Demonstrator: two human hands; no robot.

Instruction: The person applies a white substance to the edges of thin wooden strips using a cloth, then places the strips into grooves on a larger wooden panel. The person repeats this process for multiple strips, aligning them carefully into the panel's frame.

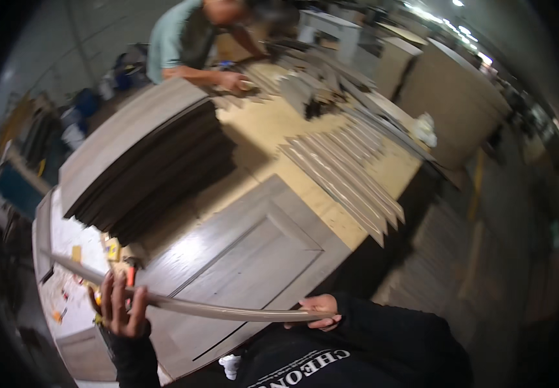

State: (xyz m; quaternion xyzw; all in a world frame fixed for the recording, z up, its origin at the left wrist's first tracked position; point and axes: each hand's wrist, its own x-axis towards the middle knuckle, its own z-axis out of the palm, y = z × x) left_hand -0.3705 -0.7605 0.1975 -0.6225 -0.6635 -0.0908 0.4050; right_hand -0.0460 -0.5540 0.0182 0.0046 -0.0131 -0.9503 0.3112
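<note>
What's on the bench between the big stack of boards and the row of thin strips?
In the head view, only bare bench top lies between the stack of boards and the strips; nothing rests there.

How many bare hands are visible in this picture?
3. The person's left hand and right hand each grip the long thin grey wooden strip. A co-worker's hand rests on the far workbench; others may be hidden.

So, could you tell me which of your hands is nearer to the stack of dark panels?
Left. The left hand sits below the stack of dark panels; the right hand is farther off, lower right.
</note>
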